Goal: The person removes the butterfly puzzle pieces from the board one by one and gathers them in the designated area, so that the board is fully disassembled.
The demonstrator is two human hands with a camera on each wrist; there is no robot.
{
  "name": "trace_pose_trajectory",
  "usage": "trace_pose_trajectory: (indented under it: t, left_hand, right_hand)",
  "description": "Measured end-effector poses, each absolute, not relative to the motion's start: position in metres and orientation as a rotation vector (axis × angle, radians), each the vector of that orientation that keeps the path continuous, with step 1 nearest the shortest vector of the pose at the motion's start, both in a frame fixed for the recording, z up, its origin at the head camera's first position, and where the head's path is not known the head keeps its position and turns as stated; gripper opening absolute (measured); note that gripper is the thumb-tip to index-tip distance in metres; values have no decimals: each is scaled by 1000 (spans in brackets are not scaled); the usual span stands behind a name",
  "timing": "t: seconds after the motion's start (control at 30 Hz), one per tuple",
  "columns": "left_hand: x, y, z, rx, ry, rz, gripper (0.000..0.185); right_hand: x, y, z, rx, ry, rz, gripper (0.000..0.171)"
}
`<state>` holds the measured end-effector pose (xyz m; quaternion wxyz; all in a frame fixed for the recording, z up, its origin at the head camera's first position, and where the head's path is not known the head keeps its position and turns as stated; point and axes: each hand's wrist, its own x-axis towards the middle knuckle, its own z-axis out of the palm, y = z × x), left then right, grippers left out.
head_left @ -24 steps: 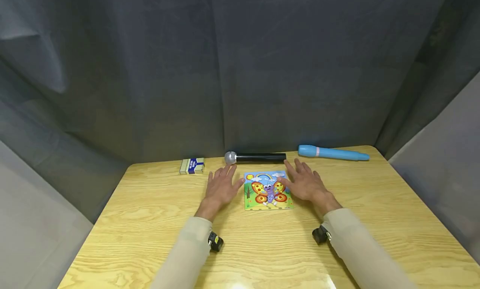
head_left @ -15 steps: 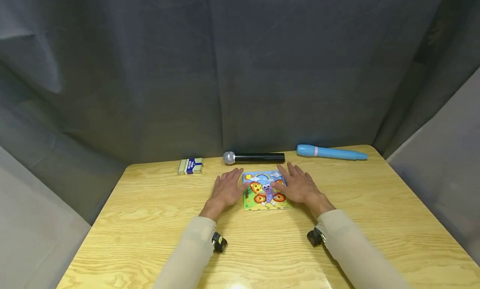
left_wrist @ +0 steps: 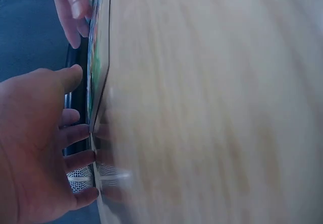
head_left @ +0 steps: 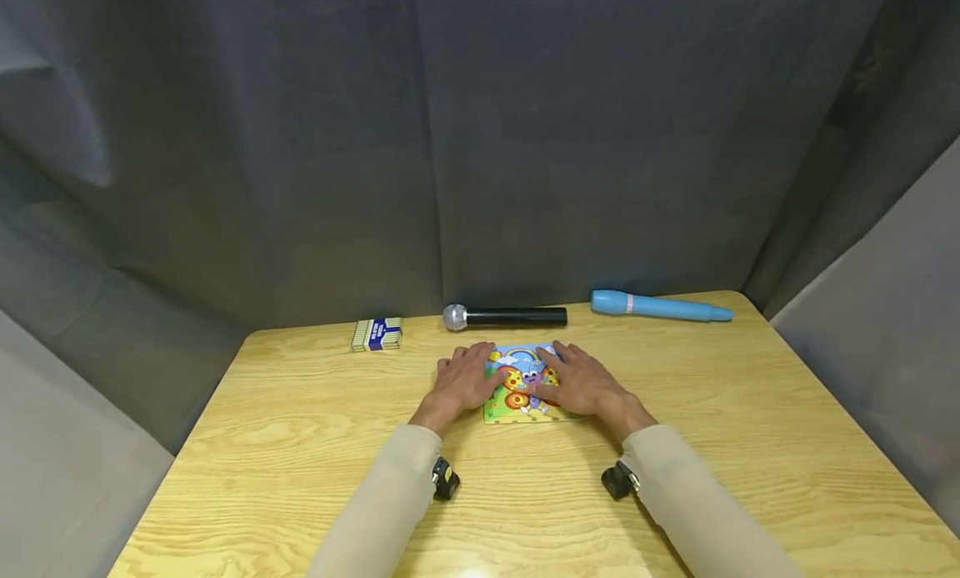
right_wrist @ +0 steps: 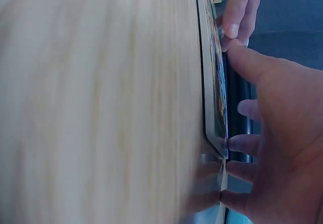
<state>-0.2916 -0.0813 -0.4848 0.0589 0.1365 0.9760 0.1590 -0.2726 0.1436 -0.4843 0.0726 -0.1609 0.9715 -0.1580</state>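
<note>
The left hand [head_left: 465,379], fingers apart, is at the board [head_left: 519,403]'s nine o'clock; the right hand [head_left: 588,384], likewise spread, at three.

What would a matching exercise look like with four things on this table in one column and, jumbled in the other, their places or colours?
Things:
1. Microphone
2. Packet
3. Butterfly picture
4. Stick

Places or colours:
A. Furthest left of the four, in the head view
B. Mostly blue, with a little pink
C. Black and silver
D. Partly covered by the left hand and the right hand, in the head view

Right pairs: 1-C, 2-A, 3-D, 4-B.
</note>
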Motion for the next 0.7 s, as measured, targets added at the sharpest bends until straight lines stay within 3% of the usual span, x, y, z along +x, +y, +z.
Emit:
trace_pose_trajectory:
  t: [0.4,0.7]
  left_hand:
    - [-295,-76,-482,428,2987,462,50]
    - [-300,-72,-480,367,2978,535,47]
  right_hand:
    - [-268,143,-483,-470,2894,-386,83]
    - [-264,140,-479,-492,2917,-415,77]
